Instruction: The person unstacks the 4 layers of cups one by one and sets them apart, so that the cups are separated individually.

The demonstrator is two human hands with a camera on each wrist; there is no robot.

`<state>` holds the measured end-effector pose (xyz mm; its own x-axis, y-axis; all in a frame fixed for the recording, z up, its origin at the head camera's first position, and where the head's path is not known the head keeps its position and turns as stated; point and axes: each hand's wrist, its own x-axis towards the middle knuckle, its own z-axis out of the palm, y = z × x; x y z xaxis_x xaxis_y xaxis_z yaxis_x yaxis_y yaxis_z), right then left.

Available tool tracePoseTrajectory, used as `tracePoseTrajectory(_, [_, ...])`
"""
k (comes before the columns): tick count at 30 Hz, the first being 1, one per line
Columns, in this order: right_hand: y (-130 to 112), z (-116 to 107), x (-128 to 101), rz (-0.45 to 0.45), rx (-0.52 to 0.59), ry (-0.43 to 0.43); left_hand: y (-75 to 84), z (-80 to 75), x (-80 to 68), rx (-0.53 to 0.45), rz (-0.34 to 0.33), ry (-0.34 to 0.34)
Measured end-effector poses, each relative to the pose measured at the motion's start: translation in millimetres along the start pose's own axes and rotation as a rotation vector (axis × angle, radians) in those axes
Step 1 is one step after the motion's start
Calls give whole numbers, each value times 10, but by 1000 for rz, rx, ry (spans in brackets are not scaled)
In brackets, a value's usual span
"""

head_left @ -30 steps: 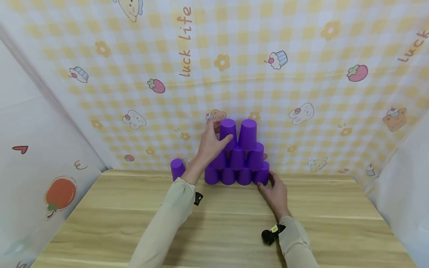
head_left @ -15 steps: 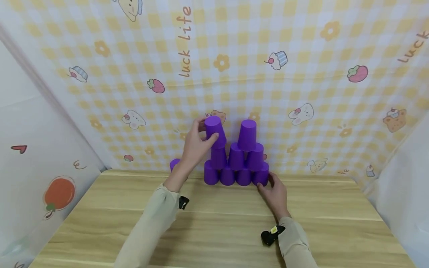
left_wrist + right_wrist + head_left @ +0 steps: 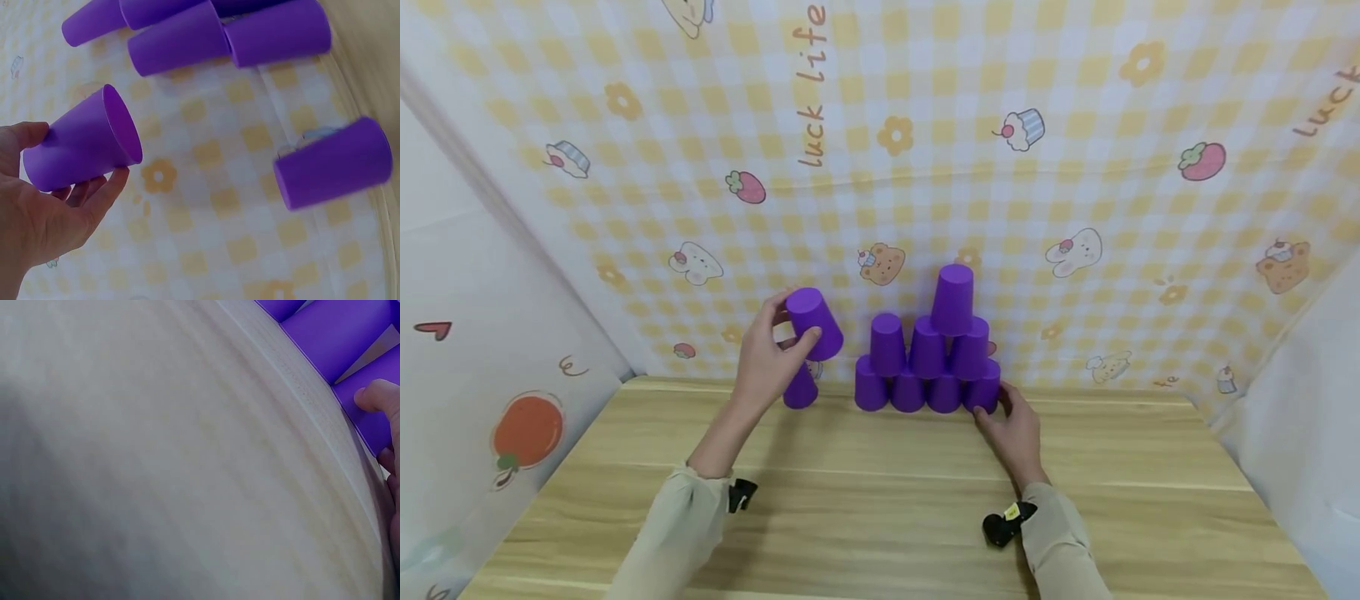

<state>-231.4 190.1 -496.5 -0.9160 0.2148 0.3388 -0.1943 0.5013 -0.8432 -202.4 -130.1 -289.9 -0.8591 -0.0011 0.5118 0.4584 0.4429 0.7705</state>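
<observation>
The person's two beige sleeves are reaching in over the counter [image 3: 887,508] from its near edge. The right hand [image 3: 1017,427] is resting against the bottom-right cup [image 3: 986,389] of the purple cup pyramid [image 3: 928,358], fingers curling round its side and steadying it. The left hand [image 3: 765,360] is gripping a single purple cup [image 3: 815,323], tilted and in the air, left of the pyramid near the counter's far edge. Directly below it, a lone purple cup [image 3: 801,390] is standing upside down. The step looks like dismantling the pyramid; the next move probably calls for lowering the held cup squarely over the lone one.
</observation>
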Motion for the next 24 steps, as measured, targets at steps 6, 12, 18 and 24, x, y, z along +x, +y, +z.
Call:
tracePoseTrajectory(6, [17, -1, 4, -1, -14, 9, -191, -187, -4, 55, -10, 25])
tracePoseTrajectory(12, [6, 24, -6, 0, -17, -15, -261, -301, -67, 78, -33, 31])
tracePoseTrajectory(18, [8, 20, 8, 7, -26, -4, -291, -410, -43, 78, -34, 52])
tracePoseTrajectory(24, [24, 13, 18, -10, -18, -1, -401, -475, -42, 75, -98, 74])
